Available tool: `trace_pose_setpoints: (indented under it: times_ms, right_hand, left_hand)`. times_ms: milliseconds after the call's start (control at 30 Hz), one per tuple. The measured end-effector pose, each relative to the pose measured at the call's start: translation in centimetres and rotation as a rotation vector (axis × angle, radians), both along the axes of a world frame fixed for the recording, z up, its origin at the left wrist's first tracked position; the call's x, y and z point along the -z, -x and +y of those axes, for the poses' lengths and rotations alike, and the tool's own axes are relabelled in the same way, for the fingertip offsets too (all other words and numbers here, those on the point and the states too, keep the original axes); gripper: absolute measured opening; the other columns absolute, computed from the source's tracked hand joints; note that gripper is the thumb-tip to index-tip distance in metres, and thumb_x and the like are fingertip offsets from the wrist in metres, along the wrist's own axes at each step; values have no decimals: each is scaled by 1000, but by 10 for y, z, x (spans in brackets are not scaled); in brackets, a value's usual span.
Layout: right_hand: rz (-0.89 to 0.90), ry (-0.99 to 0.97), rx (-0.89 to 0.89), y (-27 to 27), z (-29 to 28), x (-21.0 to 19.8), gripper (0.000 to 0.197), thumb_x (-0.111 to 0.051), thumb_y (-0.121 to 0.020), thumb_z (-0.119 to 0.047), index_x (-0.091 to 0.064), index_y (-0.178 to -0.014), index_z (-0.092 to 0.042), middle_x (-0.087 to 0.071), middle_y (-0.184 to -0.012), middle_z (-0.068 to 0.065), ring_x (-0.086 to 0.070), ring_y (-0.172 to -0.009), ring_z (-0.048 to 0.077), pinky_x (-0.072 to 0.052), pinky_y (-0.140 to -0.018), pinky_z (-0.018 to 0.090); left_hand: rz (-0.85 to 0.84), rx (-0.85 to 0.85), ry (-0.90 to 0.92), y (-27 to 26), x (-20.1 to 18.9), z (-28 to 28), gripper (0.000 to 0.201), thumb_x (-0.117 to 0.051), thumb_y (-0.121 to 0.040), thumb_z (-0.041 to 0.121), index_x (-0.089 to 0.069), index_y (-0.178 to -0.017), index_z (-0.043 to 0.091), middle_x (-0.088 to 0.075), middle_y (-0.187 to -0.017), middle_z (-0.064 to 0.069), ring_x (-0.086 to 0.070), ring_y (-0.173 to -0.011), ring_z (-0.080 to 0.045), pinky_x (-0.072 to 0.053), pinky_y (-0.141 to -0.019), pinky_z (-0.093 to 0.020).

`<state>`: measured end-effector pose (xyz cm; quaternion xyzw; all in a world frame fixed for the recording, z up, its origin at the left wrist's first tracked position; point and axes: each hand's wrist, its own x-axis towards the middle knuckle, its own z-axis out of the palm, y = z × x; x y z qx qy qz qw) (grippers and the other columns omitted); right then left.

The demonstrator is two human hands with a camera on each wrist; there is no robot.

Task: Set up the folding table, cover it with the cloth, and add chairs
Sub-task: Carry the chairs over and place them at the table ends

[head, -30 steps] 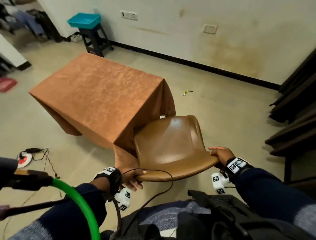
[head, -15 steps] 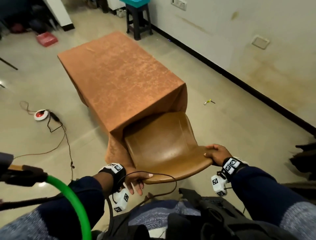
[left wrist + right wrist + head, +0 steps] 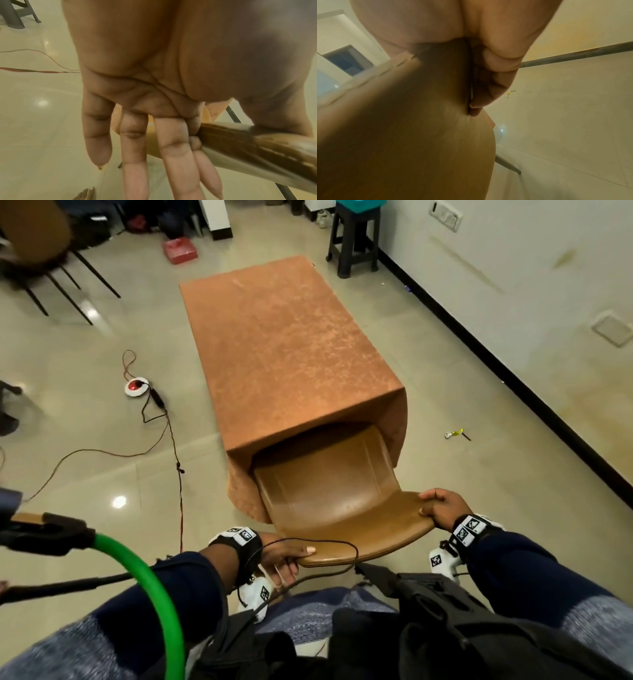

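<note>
Because the chair (image 3: 337, 494) has to slide under the near end of the bench (image 3: 291, 350), the person holds it by the top edge of its backrest, one hand at each corner, which gives even control over which way the seat points. Nearest, the left hand (image 3: 286, 558) sits at the left corner of the backrest: the left wrist view shows the thumb (image 3: 283, 119) lying on top of the stitched brown edge while the four fingers (image 3: 175, 155) run nearly straight and spread beneath it, so the edge is pinched between thumb and fingers rather than wrapped. At the right corner the right hand (image 3: 442, 508) grips harder, its fingers (image 3: 489, 86) curled over the rim and pressed to the backrest's rear face; this looks like the steering hand. A thin black cable (image 3: 329, 542) from the wrist gear loops across the backrest and could snag. Farther on, the seat's front is already tucked under the brown cloth (image 3: 399, 419), which hangs over the bench's near end and is lifted aside by the seat. The cloth covers the whole top, so the chairs appear to be the remaining step. Beyond the bench's far end stands a dark stool (image 3: 354, 237), and a second chair (image 3: 34, 231) waits at far left.
</note>
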<state>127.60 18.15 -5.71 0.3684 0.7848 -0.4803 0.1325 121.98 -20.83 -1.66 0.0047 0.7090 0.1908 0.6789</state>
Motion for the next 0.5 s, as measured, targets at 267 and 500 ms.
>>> trace_pose_setpoints:
  times_ms: [267, 500]
  right_hand:
    - [-73, 15, -69, 19, 23, -2, 25, -76, -77, 4, -74, -93, -14, -71, -92, 11, -63, -73, 24, -50, -68, 28]
    - [-346, -318, -206, 42, 1, -16, 18, -76, -78, -15, -73, -94, -20, -71, -101, 7, -62, -82, 22, -50, -72, 26]
  left_hand:
    - [68, 8, -24, 6, 11, 12, 58, -47, -83, 82, -66, -86, 27, -71, -82, 9, -66, -80, -15, -51, -89, -31]
    - [200, 210, -113, 68, 23, -29, 49, -54, -91, 67, -66, -88, 20, -73, -69, -3, -67, -73, -17, -52, -71, -23]
